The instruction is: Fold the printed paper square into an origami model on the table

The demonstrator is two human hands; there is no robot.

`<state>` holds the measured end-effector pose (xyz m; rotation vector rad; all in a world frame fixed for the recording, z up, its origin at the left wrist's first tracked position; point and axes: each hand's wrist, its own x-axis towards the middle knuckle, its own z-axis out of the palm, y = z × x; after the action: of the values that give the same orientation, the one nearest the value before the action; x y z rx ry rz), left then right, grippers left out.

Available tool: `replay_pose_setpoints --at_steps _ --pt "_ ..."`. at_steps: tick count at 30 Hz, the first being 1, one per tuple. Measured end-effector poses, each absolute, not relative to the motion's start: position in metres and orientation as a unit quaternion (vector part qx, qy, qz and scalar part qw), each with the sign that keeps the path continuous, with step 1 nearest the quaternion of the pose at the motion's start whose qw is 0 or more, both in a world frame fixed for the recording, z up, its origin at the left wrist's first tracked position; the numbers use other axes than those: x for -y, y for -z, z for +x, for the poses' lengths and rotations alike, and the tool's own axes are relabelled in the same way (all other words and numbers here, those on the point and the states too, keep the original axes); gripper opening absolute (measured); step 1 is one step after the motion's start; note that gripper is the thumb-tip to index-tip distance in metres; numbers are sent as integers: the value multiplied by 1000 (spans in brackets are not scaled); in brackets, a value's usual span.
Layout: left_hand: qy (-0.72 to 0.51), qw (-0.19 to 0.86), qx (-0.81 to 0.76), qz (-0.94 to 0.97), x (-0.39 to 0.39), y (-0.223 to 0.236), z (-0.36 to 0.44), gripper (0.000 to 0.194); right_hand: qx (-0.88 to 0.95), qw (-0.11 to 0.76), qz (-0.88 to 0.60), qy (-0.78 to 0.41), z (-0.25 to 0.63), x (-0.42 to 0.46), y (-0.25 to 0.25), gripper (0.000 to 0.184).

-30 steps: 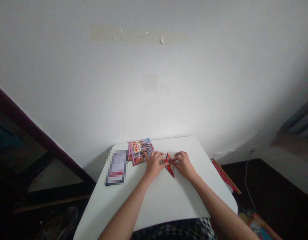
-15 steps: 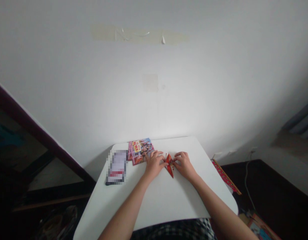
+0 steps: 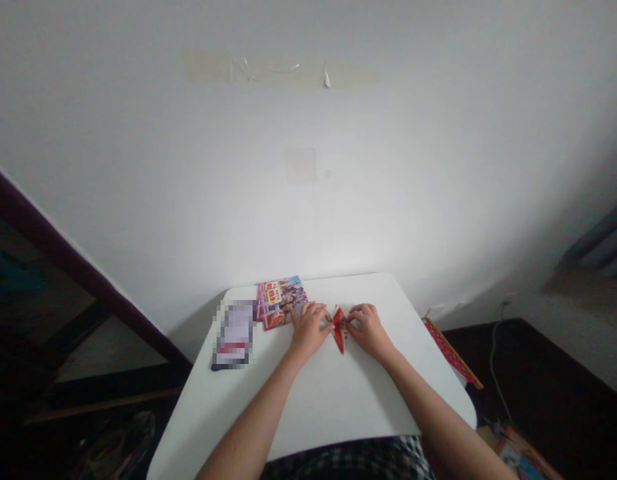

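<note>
A small folded piece of red printed paper (image 3: 340, 331), pointed toward me, lies on the white table (image 3: 328, 400). My left hand (image 3: 309, 328) rests on the table with its fingertips pressed on the paper's left edge. From the other side my right hand (image 3: 369, 329) pinches the paper's right edge with curled fingers. Both hands meet over the paper near the table's far middle.
A colourful printed booklet (image 3: 278, 300) lies just left of my left hand. A dark phone (image 3: 233, 335) lies further left near the table's edge. A white wall stands right behind the table. A patterned red strip (image 3: 451, 353) sticks out past the table's right side.
The folded paper has become slightly shorter and shifted a little toward the wall between my fingers. Both hands stay in almost the same place.
</note>
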<state>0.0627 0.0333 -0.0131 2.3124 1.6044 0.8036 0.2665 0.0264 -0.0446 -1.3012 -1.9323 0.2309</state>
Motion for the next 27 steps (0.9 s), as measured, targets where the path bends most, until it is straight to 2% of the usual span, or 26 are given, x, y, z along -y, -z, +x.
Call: replay_pose_setpoints --at_steps 2,7,17,23,27 --pt "-285 96 -541 785 -32 13 64 19 760 388 -513 -88 266 -27 45 8" --pt "-287 96 -530 793 -31 11 64 5 762 386 -514 -86 267 -27 45 9" --pt "-261 127 -535 793 -32 4 54 3 761 385 -516 -86 266 -24 39 8" --pt "-245 124 -539 796 -28 0 52 10 758 382 -519 -97 265 -22 36 10" --pt "-226 121 -532 807 -25 -2 51 22 758 381 -519 -101 265 -22 36 11"
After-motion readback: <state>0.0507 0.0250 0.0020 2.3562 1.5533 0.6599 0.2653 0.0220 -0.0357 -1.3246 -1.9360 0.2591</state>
